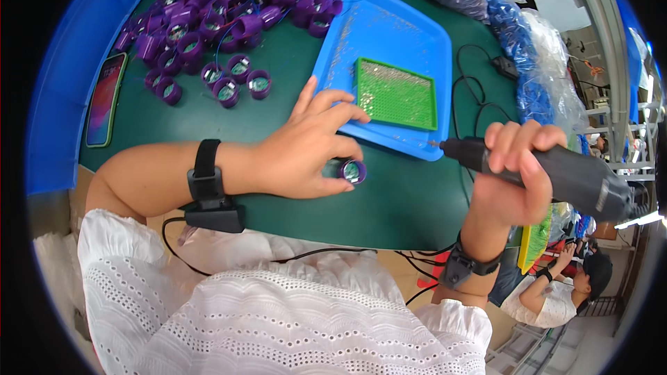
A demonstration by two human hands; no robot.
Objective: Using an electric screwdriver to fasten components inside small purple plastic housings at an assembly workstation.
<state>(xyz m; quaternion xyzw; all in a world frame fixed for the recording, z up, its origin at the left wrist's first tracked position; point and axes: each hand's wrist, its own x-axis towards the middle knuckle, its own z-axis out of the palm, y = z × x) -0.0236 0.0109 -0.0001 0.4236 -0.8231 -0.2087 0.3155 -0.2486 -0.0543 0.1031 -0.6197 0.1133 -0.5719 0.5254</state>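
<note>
My left hand [299, 146] reaches across the bench. Its thumb and index finger are around a small purple cylindrical housing [353, 171] with a green circuit board inside. The other fingers are spread, with one fingertip at the near left edge of a green perforated screw tray [406, 101]. That tray sits inside a larger blue tray [382, 14], among scattered small screws. On the right, my right hand [521, 167] is wrapped round a black electric screwdriver [577, 177]. The tool is held nearly level, its bit pointing left over the blue tray's near right corner.
Purple housings [208, 14] lie heaped at the back left, with several [259, 84] standing nearer. A phone [105, 101] lies beside a blue bin [59, 90]. Black cable [479, 90] and plastic bags [517, 42] are at the right. Another person [556, 292] sits at lower right.
</note>
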